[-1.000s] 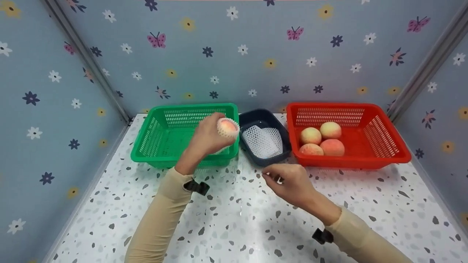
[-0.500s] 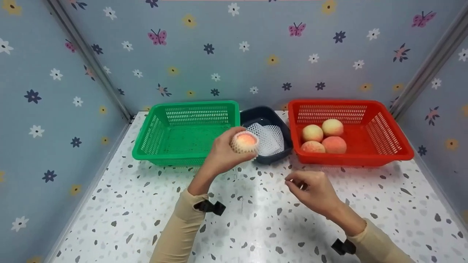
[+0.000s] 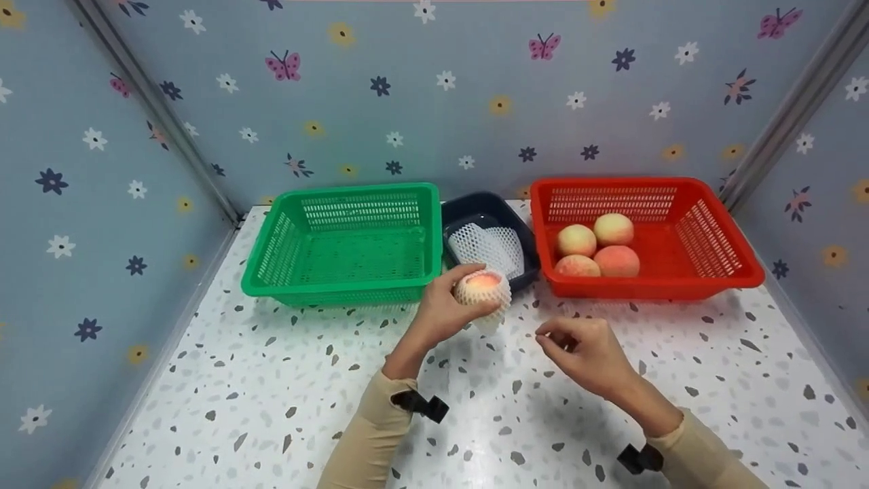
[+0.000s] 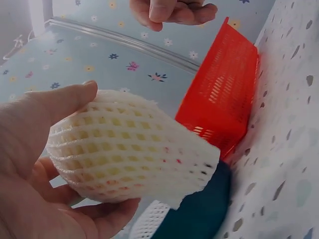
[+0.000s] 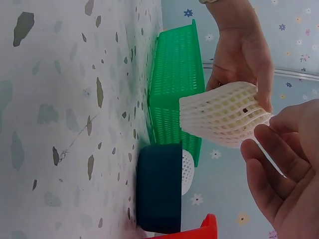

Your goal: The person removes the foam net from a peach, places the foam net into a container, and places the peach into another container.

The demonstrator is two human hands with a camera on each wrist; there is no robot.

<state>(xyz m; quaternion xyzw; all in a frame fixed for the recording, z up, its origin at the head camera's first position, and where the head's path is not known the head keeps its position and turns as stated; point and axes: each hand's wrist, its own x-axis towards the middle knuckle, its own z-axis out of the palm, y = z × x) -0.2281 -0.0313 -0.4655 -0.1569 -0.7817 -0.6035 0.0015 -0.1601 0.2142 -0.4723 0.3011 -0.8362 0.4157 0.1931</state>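
Note:
My left hand (image 3: 442,311) grips a peach (image 3: 484,280) wrapped in a white foam net (image 3: 490,299). The thumb and fingers curve round its sides, in front of the dark bin. In the left wrist view the loose end of the foam net (image 4: 192,167) sticks out past the fruit, away from the palm. Right of the peach, my right hand (image 3: 589,354) hovers over the table with loosely bent fingers and nothing in them. The right wrist view has its fingers (image 5: 279,167) close to the wrapped peach, and whether they touch it is unclear.
A green basket (image 3: 346,286) stands at the back left. Beside it, a dark blue bin (image 3: 475,204) holds white foam nets (image 3: 492,248). The red basket (image 3: 652,288) at the right contains several bare peaches (image 3: 618,261). A patterned wall rises behind the speckled table (image 3: 285,380).
My left hand has carried the wrapped peach from over the green basket's right side rightward and nearer to me. My right hand has shifted right, then stayed nearly still.

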